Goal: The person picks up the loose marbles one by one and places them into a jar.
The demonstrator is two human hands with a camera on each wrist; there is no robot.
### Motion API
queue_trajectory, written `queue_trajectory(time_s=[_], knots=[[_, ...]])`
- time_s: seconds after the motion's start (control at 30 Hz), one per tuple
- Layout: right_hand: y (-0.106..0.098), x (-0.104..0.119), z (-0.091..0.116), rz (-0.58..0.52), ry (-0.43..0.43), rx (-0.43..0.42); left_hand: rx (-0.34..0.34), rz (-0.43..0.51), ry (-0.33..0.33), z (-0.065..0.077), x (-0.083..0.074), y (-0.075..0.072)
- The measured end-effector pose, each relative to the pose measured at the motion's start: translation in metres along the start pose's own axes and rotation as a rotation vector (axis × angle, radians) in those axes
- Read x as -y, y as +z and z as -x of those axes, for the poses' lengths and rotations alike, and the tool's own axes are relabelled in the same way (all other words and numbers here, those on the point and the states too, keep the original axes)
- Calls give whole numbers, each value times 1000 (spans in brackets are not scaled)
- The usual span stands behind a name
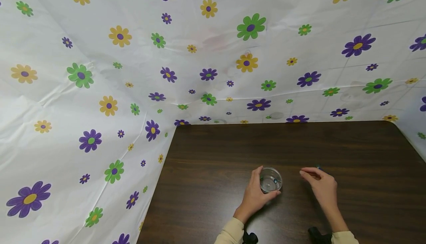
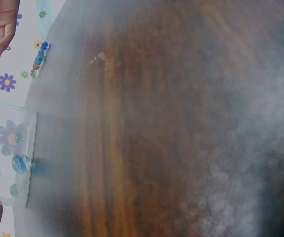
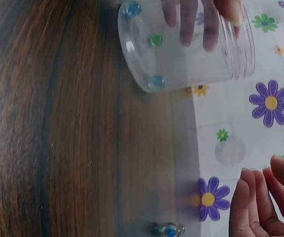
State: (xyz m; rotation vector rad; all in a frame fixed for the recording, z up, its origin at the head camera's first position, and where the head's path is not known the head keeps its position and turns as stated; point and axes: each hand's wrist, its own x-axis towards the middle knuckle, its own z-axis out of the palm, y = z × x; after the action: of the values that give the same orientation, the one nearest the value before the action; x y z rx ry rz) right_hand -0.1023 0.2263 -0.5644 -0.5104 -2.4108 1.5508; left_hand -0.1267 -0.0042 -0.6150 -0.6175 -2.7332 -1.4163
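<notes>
My left hand (image 1: 256, 194) grips a clear round jar (image 1: 270, 170) from its left and near sides, thumb and fingers around the wall. Several glass marbles lie on the jar's bottom, among them a green one (image 3: 155, 40) and a clear blue-streaked one (image 2: 20, 163). To the right of the jar, my right hand (image 1: 321, 185) hovers over the table, fingers bent loosely and thumb tip close to the index fingertip. No object shows between them. Just beyond that hand, a short row of marbles (image 2: 40, 58), mostly blue, rests on the table, partly hidden by it in the head view.
The dark wood-grain table (image 1: 213, 155) reaches back to a white flowered sheet (image 1: 213, 59) that hangs behind it and along its left side. Black wrist devices (image 1: 250, 237) sit below both hands, next to the pale sleeves (image 1: 231, 232).
</notes>
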Motion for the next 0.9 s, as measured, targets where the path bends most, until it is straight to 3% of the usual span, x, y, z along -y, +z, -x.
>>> queue_trajectory(time_s=[0.53, 0.9], knots=[[-12, -24, -3, 148, -37, -142, 12, 11, -19, 1, -1, -1], [-17, -38, -5, 224, 13, -170, 8, 16, -17, 0, 0, -1]])
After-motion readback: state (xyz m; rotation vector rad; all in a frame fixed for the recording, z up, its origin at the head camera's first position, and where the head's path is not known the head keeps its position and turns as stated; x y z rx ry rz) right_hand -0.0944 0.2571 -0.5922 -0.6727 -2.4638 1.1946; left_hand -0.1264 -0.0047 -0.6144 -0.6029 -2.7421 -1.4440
